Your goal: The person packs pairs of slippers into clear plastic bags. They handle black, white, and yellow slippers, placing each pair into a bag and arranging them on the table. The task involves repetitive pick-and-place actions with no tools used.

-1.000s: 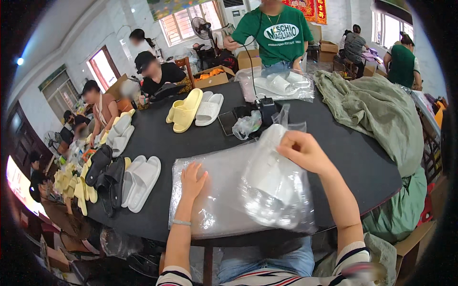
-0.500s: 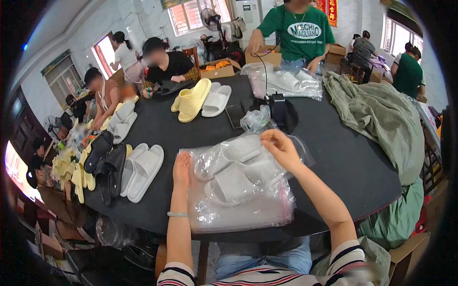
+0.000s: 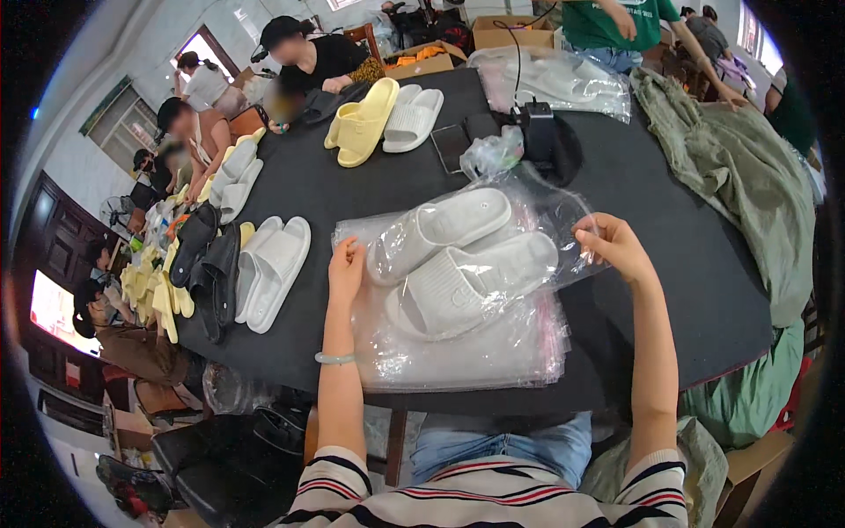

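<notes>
A pair of white slippers [image 3: 449, 286] lies inside a clear plastic bag [image 3: 576, 211] in front of me. The slippers are side by side, tilted toward the upper right. My right hand [image 3: 619, 245] pinches the bag's loose edge at the right, between thumb and fingers. At the left edge, my left hand [image 3: 346, 271] has its fingers curled in against the plastic. Beneath the bagged pair is a stack of flat clear bags [image 3: 458, 374] with pinkish right edges.
On the black table [image 3: 678, 308], white slippers [image 3: 275, 273] and black slippers [image 3: 214, 282] stand left; yellow slippers [image 3: 363, 123] and another white pair [image 3: 414, 117] stand farther back. Behind the bag are a black device [image 3: 550, 141] and crumpled plastic [image 3: 493, 154]. Green-grey cloth [image 3: 731, 167] covers the right side. Several people work around.
My right hand has moved right and draws the bag's edge outward. My left fingers, straight before, are now curled. The person in green now reaches toward the cloth. My view has shifted.
</notes>
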Tool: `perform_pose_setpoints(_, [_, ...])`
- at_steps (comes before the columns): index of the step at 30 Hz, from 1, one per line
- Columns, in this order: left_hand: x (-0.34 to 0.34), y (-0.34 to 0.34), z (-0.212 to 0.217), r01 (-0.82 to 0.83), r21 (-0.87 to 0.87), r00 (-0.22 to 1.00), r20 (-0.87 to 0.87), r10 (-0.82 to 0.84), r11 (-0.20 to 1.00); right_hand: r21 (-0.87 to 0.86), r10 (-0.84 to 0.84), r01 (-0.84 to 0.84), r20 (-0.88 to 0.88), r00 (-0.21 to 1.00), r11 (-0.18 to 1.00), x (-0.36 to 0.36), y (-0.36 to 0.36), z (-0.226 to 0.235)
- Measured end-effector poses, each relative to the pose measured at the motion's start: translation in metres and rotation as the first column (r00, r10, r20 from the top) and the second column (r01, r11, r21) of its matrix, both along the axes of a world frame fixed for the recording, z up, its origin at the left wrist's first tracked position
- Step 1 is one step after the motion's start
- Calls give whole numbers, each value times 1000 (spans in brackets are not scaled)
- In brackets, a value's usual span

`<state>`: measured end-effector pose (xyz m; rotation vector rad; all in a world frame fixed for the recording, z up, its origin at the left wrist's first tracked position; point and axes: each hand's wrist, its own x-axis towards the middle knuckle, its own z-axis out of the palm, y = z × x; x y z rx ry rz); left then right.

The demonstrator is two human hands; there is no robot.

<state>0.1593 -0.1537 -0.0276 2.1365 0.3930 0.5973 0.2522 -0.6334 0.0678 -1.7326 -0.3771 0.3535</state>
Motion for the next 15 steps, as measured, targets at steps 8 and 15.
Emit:
perform_pose_setpoints(8, [8,0,-2,49,-383,966,252,54,923,231,366,-346,-47,929,909,-16,1,12])
perform_pose_setpoints(15, [4,7,4,9,-546,977,184,109,838,255,786,-760,3,619,598,-52,23,29])
